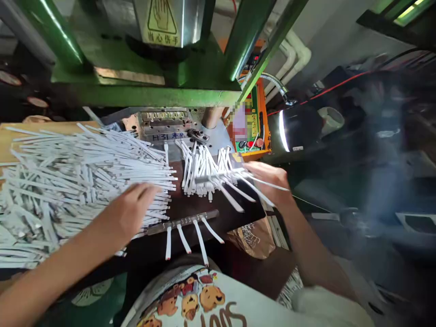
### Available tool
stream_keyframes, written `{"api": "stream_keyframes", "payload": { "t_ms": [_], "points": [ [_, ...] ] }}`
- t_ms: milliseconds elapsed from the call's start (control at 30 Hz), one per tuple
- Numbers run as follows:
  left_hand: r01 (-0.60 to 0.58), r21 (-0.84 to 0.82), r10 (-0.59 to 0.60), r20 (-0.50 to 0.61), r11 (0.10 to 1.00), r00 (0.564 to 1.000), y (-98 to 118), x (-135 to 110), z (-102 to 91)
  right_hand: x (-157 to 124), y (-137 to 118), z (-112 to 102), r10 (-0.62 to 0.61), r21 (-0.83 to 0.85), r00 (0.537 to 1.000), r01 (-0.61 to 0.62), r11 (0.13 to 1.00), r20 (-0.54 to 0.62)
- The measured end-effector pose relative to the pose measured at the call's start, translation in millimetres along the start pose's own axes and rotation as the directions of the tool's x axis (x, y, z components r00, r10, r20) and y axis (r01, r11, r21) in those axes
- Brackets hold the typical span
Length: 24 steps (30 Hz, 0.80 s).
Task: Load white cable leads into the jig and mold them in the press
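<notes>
My left hand (131, 209) lies on the right edge of a big heap of white strips (68, 177), fingers curled down among them; what they grip, if anything, is hidden. My right hand (269, 181) reaches to a smaller fan of white strips (204, 172) and pinches one long white strip (272, 185) that sticks out to the right. In front, a dark metal bar (184, 221) on the brown work plate (184, 204) carries several white strips hanging toward me.
A green press frame (146, 91) with a yellow hand-warning label (162, 22) stands behind, its metal die block (166, 125) just past the strips. An orange control box (255, 118) and a lit lamp (289, 129) sit to the right. A brown bag (252, 238) hangs below.
</notes>
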<state>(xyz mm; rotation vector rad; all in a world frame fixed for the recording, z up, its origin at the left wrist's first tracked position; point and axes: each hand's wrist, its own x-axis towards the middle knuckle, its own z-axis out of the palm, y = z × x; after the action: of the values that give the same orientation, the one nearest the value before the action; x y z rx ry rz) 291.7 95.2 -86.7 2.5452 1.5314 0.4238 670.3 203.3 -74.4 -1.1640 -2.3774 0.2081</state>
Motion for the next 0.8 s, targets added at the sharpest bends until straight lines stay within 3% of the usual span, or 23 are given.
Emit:
{"api": "stream_keyframes", "payload": {
  "t_ms": [67, 167, 267, 333, 500, 667, 733, 800],
  "points": [
    [-0.038, -0.003, 0.038, 0.031, 0.999, 0.999, 27, -33, 11.3, -53, 8, -25, 0.124, 0.028, 0.987, -0.127, 0.991, 0.098],
    [-0.025, 0.151, 0.025, 0.001, 0.988, 1.0, 55, -50, 24.7, -110, 16, -45, 0.266, 0.029, 0.943, -0.277, 0.96, 0.198],
    [-0.029, 0.292, 0.052, -0.072, 0.956, 0.996, 64, -43, 30.3, -134, 13, -40, 0.26, 0.039, 0.94, -0.275, 0.961, 0.223],
    [-0.051, 0.288, 0.089, -0.122, 0.956, 0.989, 60, -37, 27.6, -135, 3, -27, 0.19, 0.038, 0.953, -0.205, 0.978, 0.237],
    [-0.122, 0.185, 0.15, -0.145, 0.975, 0.978, 18, -35, 7.7, -102, -51, 14, -0.057, 0.006, 0.98, 0.057, 0.998, 0.19],
    [-0.164, 0.137, 0.193, -0.24, 0.977, 0.951, -34, -20, -5.9, -32, -93, 39, -0.129, 0.115, 0.986, 0.117, 0.987, 0.11],
    [-0.086, 0.095, 0.107, -0.245, 0.992, 0.964, -52, -2, -6.9, 7, -93, 49, -0.148, 0.109, 0.987, 0.141, 0.984, 0.058],
    [0.028, 0.056, -0.015, -0.218, 0.998, 0.976, -71, 25, -6.4, 53, -85, 61, -0.186, 0.065, 0.978, 0.18, 0.981, 0.091]
  ]
}}
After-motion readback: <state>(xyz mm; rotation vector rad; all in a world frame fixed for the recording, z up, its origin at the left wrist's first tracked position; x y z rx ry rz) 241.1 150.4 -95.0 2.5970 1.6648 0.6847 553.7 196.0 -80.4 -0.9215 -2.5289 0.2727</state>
